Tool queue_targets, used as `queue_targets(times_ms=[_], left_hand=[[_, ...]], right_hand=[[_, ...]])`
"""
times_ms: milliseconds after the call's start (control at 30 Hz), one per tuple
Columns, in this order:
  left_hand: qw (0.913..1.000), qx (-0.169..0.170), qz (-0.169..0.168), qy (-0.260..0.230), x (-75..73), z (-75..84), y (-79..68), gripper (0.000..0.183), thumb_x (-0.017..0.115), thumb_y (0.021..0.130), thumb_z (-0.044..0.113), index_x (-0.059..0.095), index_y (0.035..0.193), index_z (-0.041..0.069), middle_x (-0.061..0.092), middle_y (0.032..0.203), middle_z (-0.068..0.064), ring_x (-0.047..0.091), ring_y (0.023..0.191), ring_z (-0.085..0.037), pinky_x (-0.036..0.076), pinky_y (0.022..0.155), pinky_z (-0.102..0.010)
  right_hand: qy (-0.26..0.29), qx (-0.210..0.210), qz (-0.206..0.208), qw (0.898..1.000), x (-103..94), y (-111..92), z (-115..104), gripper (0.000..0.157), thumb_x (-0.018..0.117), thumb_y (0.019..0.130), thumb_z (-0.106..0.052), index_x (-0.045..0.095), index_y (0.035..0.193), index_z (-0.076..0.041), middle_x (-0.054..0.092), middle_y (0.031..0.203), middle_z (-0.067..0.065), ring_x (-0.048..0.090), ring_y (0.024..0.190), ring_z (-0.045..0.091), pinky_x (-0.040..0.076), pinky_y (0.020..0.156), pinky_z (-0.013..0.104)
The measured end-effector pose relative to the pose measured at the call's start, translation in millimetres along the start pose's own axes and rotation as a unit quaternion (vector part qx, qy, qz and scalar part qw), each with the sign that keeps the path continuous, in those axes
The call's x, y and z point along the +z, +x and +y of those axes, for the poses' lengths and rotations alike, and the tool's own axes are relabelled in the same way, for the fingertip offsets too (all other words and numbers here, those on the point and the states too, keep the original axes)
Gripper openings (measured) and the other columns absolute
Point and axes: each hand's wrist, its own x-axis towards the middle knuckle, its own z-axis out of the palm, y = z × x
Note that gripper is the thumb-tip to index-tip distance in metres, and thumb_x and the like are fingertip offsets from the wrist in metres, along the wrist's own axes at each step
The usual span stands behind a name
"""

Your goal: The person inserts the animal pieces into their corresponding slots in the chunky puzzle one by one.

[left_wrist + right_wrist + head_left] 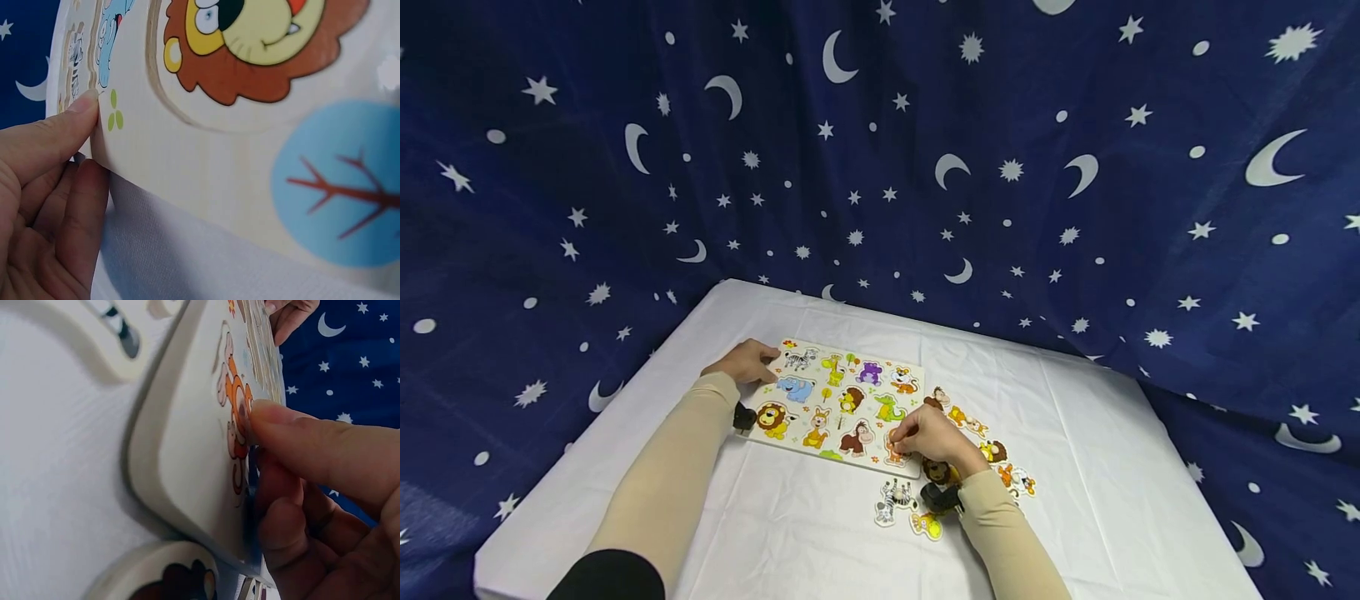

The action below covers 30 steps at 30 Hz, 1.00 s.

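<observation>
lying beneath right grip [934,435], orange piece [237,394] is pinched; left grip [742,362] holds board [194,162]

A dark blue curtain [880,179] with white moons, stars and dots hangs behind and at both sides of a creased white tablecloth [1090,467].

Both forearms [658,467] extend forward. The left hand [741,362] pinches, thumb [53,134] above bent fingers [81,219]. The right hand [938,437] pinches, remaining fingers curled.
</observation>
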Motion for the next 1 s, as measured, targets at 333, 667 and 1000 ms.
queue_targets(times_ms=[333,667,1000], left_hand=[[0.9998,-0.022,-0.003,-0.003,-0.1,1.4,1.5,0.068,0.077,0.087,0.012,0.048,0.147,0.003,0.040,0.157,-0.020,0.034,0.147,-0.039,0.033,0.120,-0.050],[0.9998,-0.015,-0.009,-0.001,-1.1,-2.5,4.8,0.069,0.077,0.086,0.014,0.048,0.147,0.003,0.041,0.156,-0.022,0.036,0.147,-0.038,0.033,0.120,-0.050],[0.9996,-0.025,-0.009,-0.007,-0.1,-0.6,5.2,0.068,0.076,0.087,0.012,0.047,0.148,0.003,0.040,0.156,-0.021,0.039,0.145,-0.036,0.035,0.119,-0.050]], right_hand=[[0.002,0.002,-0.001,1.000,0.2,1.1,1.9,0.004,0.081,0.080,-0.003,0.079,0.082,-0.005,0.077,0.089,0.007,0.062,0.074,0.009,0.053,0.060,0.023],[-0.012,0.007,-0.002,1.000,-0.1,-0.6,-2.1,0.005,0.079,0.081,-0.002,0.079,0.082,-0.007,0.077,0.090,0.006,0.062,0.074,0.009,0.053,0.060,0.023],[-0.014,0.016,0.009,1.000,1.9,-2.6,-3.5,0.006,0.078,0.082,-0.001,0.080,0.084,-0.007,0.077,0.092,0.005,0.063,0.078,0.008,0.054,0.064,0.023]])
